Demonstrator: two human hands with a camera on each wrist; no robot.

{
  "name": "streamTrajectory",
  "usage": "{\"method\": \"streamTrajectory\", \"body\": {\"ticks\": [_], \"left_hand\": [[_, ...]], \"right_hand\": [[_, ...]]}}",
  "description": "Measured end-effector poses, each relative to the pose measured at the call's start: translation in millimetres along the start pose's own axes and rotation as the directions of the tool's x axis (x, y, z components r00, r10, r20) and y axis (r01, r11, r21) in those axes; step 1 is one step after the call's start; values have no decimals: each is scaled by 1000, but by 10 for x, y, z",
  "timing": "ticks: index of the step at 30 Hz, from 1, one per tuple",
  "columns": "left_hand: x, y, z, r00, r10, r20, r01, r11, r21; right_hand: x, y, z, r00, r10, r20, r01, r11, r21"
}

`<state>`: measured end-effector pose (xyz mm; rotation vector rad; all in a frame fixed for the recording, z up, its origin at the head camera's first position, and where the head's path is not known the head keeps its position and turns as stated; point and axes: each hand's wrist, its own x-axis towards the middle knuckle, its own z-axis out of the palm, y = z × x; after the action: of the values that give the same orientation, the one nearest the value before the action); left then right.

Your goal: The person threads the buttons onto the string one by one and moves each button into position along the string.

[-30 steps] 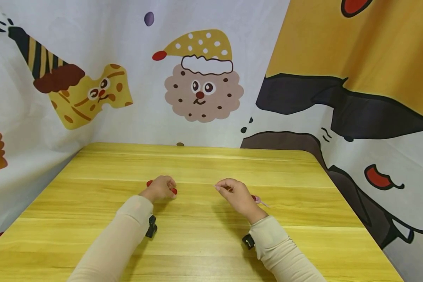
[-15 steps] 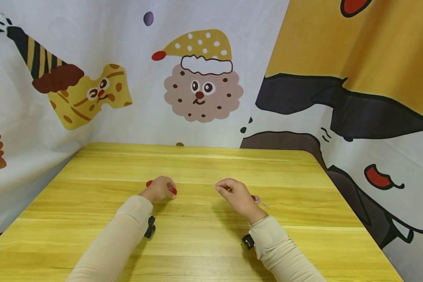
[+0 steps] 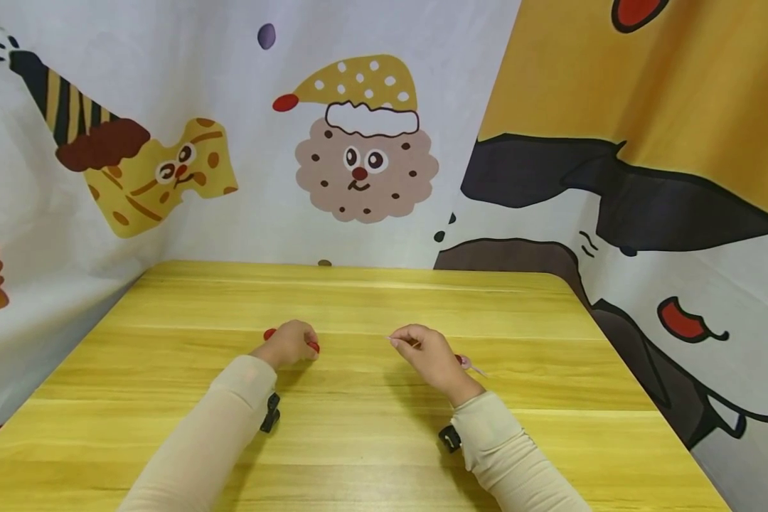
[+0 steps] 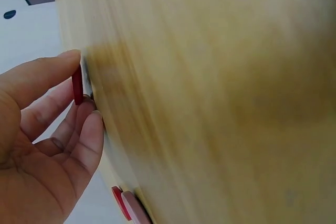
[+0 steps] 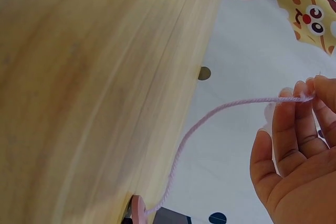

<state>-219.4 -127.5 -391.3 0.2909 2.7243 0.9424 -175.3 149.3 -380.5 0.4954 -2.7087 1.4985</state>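
- Curtain (image 3: 243,78) and table (image 3: 371,427) are slipping a touch leftward in the head view since the earlier frame; left hand (image 3: 292,341) and right hand (image 3: 427,355) are keeping almost the same places.
- Red piece (image 4: 77,85), one, landmark for what follows: left hand is pinching it between digit tips, its remaining fingers curling loosely. It is showing nearly edge-on, its long edge running roughly along the line of the tabletop; whether it is touching the table, cannot tell.
- Pink yarn (image 5: 210,113), one length: right hand is pinching its end, to the right of the red piece and apart from it. A fine tip is poking leftward from those fingers toward the red piece, too thin to identify.
- Key relation: the red piece is lying left of the right-hand pinch, a gap standing between; left hand is the nearer, being on it.
- Pink piece (image 5: 138,211), well right of the red piece: the yarn is sagging down to it.
- Spare red piece (image 4: 120,203) and spare pink piece (image 4: 135,208), left of the red piece: lying side by side on the table.
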Motion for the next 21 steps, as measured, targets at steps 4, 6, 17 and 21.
{"method": "streamTrajectory", "body": {"ticks": [4,6,17,21], "left_hand": [[2,-17,8,1000,-2,-23,2,1000,-18],[3,-23,10,999,0,-41,-1,999,-37],[19,-71,3,991,5,-133,-29,984,-177],[8,-66,-8,990,7,-143,-39,975,-221]], "right_hand": [[0,5,1,1000,-4,3,4,1000,-1],[0,7,1,1000,-4,2,4,1000,-2],[3,-20,-19,1000,0,-3,0,1000,2],[2,-22,-26,1000,3,1,-3,1000,4]]}}
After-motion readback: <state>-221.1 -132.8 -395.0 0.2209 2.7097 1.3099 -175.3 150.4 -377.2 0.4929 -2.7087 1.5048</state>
